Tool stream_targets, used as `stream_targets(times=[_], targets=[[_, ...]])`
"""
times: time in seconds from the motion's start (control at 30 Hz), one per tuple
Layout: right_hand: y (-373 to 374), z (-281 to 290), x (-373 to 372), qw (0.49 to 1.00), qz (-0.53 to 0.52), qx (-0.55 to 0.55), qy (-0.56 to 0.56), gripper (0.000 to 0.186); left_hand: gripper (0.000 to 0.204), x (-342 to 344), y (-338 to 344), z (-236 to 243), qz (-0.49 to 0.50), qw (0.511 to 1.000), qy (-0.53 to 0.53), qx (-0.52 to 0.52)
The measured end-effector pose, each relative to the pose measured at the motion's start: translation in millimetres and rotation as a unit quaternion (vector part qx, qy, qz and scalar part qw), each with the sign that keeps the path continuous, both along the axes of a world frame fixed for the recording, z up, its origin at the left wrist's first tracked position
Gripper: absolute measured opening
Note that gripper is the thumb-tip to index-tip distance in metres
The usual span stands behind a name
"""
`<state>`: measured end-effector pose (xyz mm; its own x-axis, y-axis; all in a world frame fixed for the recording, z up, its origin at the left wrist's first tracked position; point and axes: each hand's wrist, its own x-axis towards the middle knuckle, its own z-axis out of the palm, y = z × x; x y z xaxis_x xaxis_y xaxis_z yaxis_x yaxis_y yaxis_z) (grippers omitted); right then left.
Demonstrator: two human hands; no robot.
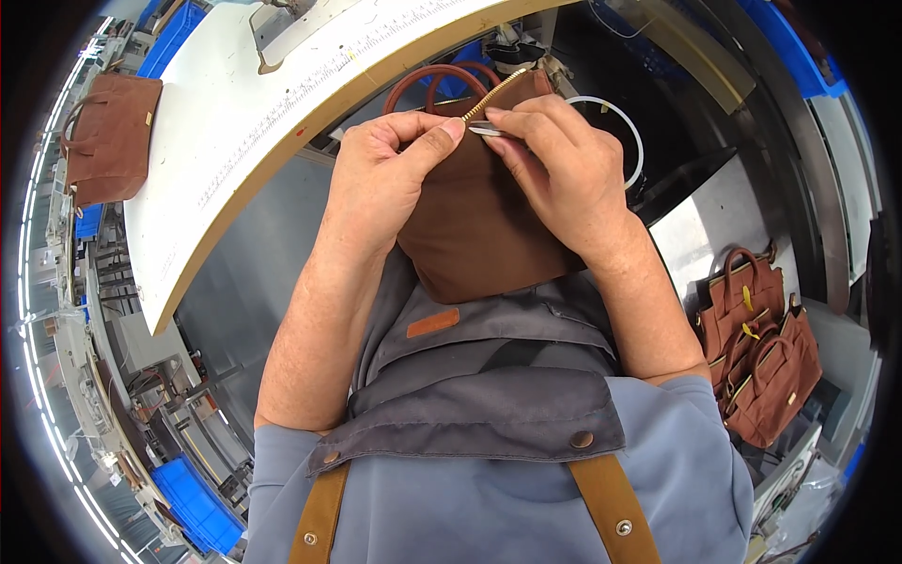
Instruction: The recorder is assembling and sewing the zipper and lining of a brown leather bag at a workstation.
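A brown handbag (489, 226) with reddish-brown loop handles rests on my lap against my grey apron. Along its upper edge runs a gold-toothed zipper (495, 94). My left hand (381, 174) pinches the zipper's near end between thumb and forefinger. Close beside it, my right hand (568, 164) is closed on a small silvery pointed metal tool (485, 131), whose tips meet the zipper end near my left thumb. Fingers hide the rest of the tool, so its exact kind cannot be told.
A curved white table (202, 160) with a wooden edge arcs ahead and left, bearing another brown handbag (113, 136). Several brown handbags (756, 348) stand to the right. A white ring (639, 141) lies past my right hand. Blue bins (197, 503) sit at lower left.
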<state>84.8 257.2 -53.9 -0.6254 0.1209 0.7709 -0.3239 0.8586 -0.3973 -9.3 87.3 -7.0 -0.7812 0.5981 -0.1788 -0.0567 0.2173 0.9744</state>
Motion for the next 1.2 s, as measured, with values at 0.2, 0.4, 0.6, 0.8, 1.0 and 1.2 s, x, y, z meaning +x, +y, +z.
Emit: stream_targets(times=[0.2, 0.4, 0.6, 0.8, 1.0, 1.2], targets=[[-3, -6, -1, 1.000, 0.000, 0.021, -0.010, 0.017, 0.017, 1, -2, -3, -0.005, 1.000, -0.006, 0.019], [23, 13, -1, 0.996, 0.043, -0.082, -0.018, 0.036, 0.019, 0, -5, 0, -0.008, 1.000, 0.002, 0.030], [45, 1, -15, 0.916, 0.125, -0.349, -0.155, 0.028, 0.023, -8, -8, 1, -0.058, 0.998, 0.020, 0.030], [38, 3, -14, 0.895, 0.134, -0.393, -0.160, 0.019, 0.026, -12, 3, 4, -0.063, 0.996, 0.062, -0.025], [29, 10, -8, 0.902, 0.116, -0.390, -0.142, 0.023, 0.024, -13, 5, 4, -0.051, 0.996, 0.066, -0.041], [12, 25, 5, 0.997, -0.006, -0.058, -0.041, 0.024, 0.022, -13, 2, -3, -0.020, 0.999, 0.033, -0.036]])
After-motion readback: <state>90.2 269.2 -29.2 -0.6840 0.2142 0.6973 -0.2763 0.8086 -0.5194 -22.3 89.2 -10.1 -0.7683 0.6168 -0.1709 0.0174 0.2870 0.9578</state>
